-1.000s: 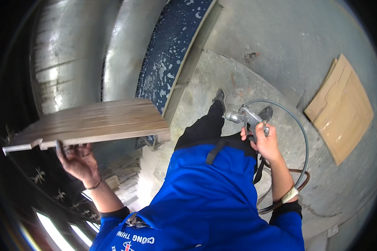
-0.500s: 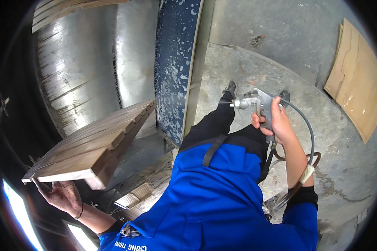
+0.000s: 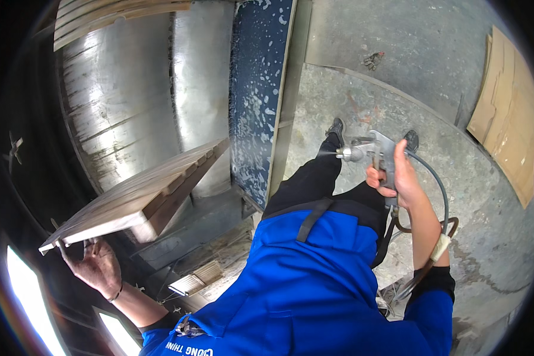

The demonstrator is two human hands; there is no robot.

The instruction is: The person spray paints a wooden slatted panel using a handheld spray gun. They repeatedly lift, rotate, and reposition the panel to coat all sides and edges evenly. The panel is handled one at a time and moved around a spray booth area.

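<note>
My left hand [image 3: 98,268] grips the near edge of a slatted wooden panel [image 3: 121,199] at the left, palm up, with its fingertips partly hidden behind the board. The brown panel is held tilted, its stepped slat ends toward my legs. In my right hand [image 3: 401,178] is a metal spray gun [image 3: 374,155], my fingers wrapped round its handle and trigger. Its nozzle points left toward the panel, and a faint mist shows at the tip. A grey hose [image 3: 436,178] and a brown hose [image 3: 455,225] run from the gun along my right forearm.
Behind the panel stand shiny metal sheets [image 3: 121,89] and a blue paint-spotted board [image 3: 258,101]. More slatted wood [image 3: 115,18] lies at the top left. Flattened cardboard [image 3: 507,115] is at the far right. A small dark glove-like item [image 3: 372,60] lies on the concrete floor [image 3: 391,35].
The wooden panel's near edge has tilted up slightly, and my left hand has risen with it. My right hand keeps its grip on the spray gun. The whole view has shifted a little.
</note>
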